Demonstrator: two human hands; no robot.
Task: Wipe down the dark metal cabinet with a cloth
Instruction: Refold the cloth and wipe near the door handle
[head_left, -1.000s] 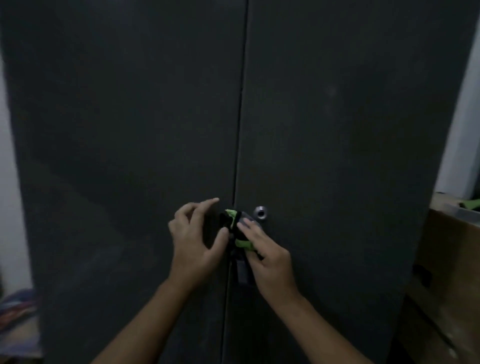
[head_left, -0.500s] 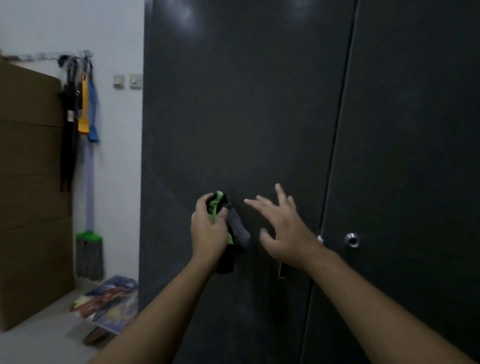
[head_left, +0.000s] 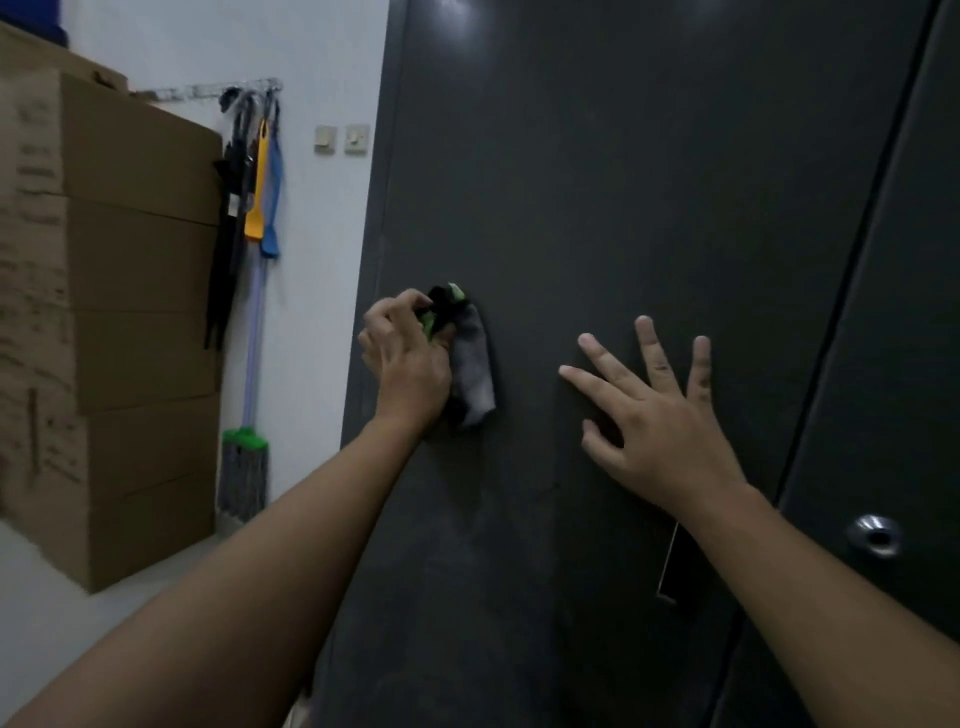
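The dark metal cabinet (head_left: 649, 182) fills the right two thirds of the head view, its two doors meeting at a slanted seam on the right. My left hand (head_left: 408, 364) is closed on a bunched grey, black and green cloth (head_left: 475, 364) and holds it against the left door near its left edge. To the right of the cloth, my right hand (head_left: 660, 415) is spread flat with fingers apart on or just off the same door and holds nothing. A round silver lock (head_left: 877, 536) sits on the right door, low down.
Stacked cardboard boxes (head_left: 104, 312) stand at the left against a white wall. Umbrellas (head_left: 231, 223) and a mop with a green head (head_left: 245, 467) hang between the boxes and the cabinet. Two wall switches (head_left: 342, 139) sit beside the cabinet's edge. A pale floor (head_left: 62, 623) runs below.
The cloth has passed from between both hands at the door seam into my left hand, which carried it left across the left door. My right hand let go and spread open. The view swung left.
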